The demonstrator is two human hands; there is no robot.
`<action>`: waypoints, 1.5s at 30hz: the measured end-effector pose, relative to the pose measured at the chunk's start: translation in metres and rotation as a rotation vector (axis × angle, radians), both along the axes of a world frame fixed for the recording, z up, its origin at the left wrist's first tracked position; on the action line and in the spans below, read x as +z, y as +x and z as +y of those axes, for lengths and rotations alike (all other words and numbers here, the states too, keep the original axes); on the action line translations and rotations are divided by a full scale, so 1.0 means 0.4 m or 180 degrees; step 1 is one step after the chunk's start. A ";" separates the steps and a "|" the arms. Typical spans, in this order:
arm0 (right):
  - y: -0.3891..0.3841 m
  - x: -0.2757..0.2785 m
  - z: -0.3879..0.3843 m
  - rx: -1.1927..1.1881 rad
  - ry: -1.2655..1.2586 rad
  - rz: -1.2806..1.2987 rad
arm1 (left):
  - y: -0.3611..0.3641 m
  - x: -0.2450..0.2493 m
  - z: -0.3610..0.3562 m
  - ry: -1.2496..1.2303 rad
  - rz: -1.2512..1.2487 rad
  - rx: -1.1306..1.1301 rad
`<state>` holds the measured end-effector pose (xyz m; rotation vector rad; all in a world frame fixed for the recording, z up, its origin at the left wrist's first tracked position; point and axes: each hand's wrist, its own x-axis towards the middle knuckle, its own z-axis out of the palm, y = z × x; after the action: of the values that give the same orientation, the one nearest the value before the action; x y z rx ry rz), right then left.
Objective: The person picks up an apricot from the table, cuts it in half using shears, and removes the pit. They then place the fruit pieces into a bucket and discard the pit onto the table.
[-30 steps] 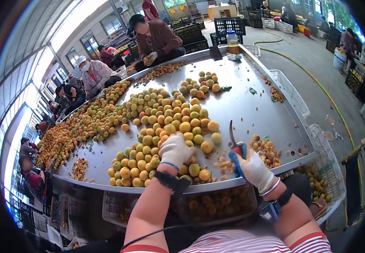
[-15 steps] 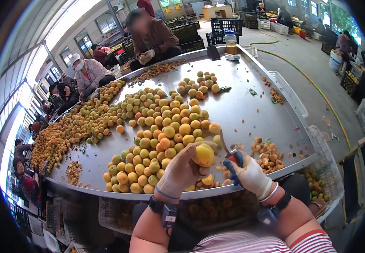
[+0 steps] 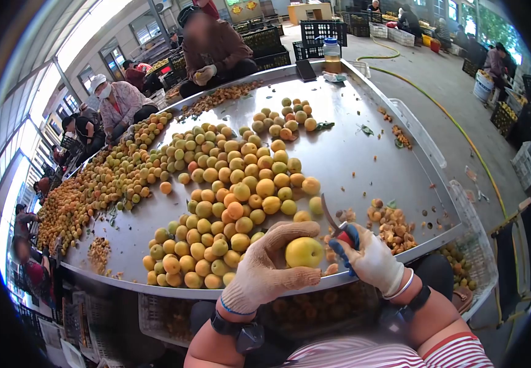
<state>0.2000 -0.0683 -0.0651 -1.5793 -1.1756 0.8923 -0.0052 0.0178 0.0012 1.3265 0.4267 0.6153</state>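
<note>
My left hand, in a beige knit glove, holds a yellow-green apricot between the thumb and fingers near the table's front edge. In my right hand, gloved in white with blue on the fingertips, is a small curved knife with a red handle. Its blade points up and away, apart from the apricot. A wide heap of apricots lies on the metal table beyond my left hand. Beside my right hand sits a pile of apricot pieces and pits.
A co-worker sits at the far edge, and another in a white cap is at the left. A lidded jar and dark phone stand on the far corner. White crates flank the right side; a hose crosses the floor.
The apricot in my left hand has been lowered and turned, and my left fingers now stretch beneath it. My right hand keeps the knife, shifted slightly. The whole view has tilted a little.
</note>
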 end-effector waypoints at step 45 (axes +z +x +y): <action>-0.069 0.014 -0.026 0.0266 0.1259 -0.0952 | 0.026 -0.027 -0.004 0.2256 0.0754 0.0212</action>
<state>0.1724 -0.0788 -0.0595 -1.3721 -1.5320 0.4434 0.0050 0.0161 -0.0097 2.0811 0.4650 0.6980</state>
